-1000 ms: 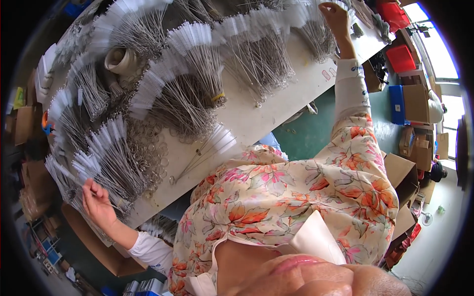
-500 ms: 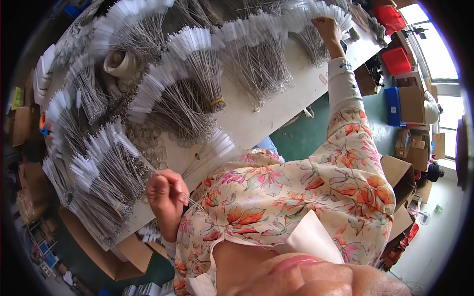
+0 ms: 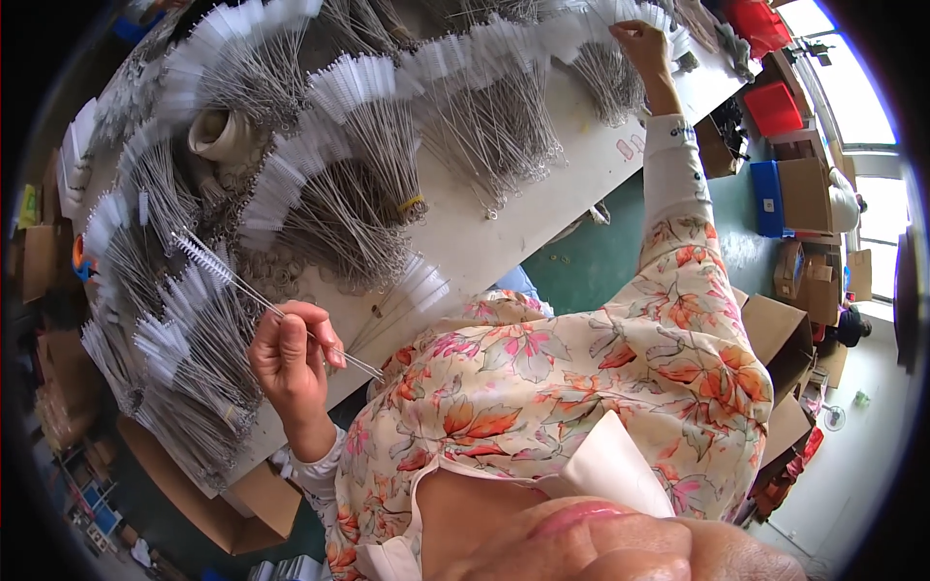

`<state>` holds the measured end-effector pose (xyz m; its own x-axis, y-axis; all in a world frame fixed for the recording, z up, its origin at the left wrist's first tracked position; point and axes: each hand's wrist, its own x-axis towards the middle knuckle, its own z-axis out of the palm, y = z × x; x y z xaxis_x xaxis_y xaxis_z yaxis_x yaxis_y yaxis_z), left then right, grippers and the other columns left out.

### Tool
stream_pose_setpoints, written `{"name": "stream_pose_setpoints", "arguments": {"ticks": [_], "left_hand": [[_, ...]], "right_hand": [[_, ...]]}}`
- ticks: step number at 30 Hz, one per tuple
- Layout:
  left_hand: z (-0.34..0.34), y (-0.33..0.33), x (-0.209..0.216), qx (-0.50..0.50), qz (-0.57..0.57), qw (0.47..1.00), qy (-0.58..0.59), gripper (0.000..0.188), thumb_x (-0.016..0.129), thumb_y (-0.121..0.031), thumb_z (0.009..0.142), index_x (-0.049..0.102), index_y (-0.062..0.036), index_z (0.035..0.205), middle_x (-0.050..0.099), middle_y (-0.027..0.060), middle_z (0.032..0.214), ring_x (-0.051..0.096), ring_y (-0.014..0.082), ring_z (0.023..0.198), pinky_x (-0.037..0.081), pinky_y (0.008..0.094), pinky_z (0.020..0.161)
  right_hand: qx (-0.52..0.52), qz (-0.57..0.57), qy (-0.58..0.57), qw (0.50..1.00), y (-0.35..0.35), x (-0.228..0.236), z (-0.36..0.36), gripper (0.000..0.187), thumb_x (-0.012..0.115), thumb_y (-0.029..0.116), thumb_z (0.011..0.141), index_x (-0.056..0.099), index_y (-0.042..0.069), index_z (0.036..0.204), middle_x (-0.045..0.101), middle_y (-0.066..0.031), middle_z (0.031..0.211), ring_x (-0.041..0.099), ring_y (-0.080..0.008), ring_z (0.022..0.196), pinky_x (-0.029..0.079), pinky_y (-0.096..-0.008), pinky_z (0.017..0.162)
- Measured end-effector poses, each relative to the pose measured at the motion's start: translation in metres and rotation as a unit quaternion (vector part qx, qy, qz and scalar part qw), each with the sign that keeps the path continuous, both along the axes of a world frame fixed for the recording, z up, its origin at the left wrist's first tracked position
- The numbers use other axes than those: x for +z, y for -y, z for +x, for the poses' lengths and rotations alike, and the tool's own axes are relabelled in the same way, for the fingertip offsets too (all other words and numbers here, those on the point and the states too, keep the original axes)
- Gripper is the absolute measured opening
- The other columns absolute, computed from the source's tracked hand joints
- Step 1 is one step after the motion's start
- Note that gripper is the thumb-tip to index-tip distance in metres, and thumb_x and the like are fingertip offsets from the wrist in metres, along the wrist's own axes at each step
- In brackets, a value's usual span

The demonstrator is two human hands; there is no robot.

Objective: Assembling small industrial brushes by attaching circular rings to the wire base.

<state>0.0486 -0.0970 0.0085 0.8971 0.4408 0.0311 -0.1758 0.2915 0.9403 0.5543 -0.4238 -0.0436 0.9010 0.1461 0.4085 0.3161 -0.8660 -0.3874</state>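
Near the table's front edge, my left hand [image 3: 295, 363] is closed round the stem of a thin wire-handled brush [image 3: 205, 258]. Its white bristle head points up and left, and the stem's other end reaches the floral shirt. My right arm stretches far to the right, where my right hand [image 3: 646, 53] has its fingers curled in at the white heads of a brush bundle [image 3: 610, 82]. What those fingertips hold, if anything, is too small to make out. A few loose brushes [image 3: 412, 300] lie fanned on the table between my left hand and my body.
Many brush bundles cover the white table [image 3: 465, 261]; one near the middle [image 3: 383, 126] has a yellow band. A pale roll [image 3: 221, 134] stands among them. Cardboard boxes [image 3: 262, 504] sit below the table's left end, with red [image 3: 773, 108] and blue bins [image 3: 766, 198] at the right.
My left hand has moved left with the brush, away from my body, and the bristle head now sits further left. My right hand stays almost in place at the far bundle.
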Motion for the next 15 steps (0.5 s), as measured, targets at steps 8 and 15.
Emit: {"name": "stream_pose_setpoints", "arguments": {"ticks": [8,15], "left_hand": [[-0.01,-0.005,-0.006,0.041,-0.004,0.998,-0.047,0.028,0.042,-0.023,0.095,0.049,0.001,0.082,0.046,0.0034,0.061,0.041,0.0077,0.043,0.038,0.0207,0.039],[-0.01,-0.002,-0.01,0.023,-0.025,0.999,-0.038,0.025,0.044,-0.018,0.094,0.054,0.0028,0.085,0.05,0.0059,0.063,0.044,0.0091,0.045,0.04,0.0212,0.04]], "right_hand": [[0.108,-0.043,-0.015,0.993,-0.028,0.007,-0.067,0.029,0.066,0.041,0.071,0.07,0.019,0.091,0.062,-0.007,0.071,0.062,-0.0229,0.071,0.048,-0.0328,0.069],[0.123,-0.019,-0.057,0.991,-0.038,0.005,-0.063,0.024,0.069,0.034,0.071,0.07,0.016,0.085,0.061,-0.0053,0.07,0.061,-0.0192,0.071,0.048,-0.0316,0.066]]}}
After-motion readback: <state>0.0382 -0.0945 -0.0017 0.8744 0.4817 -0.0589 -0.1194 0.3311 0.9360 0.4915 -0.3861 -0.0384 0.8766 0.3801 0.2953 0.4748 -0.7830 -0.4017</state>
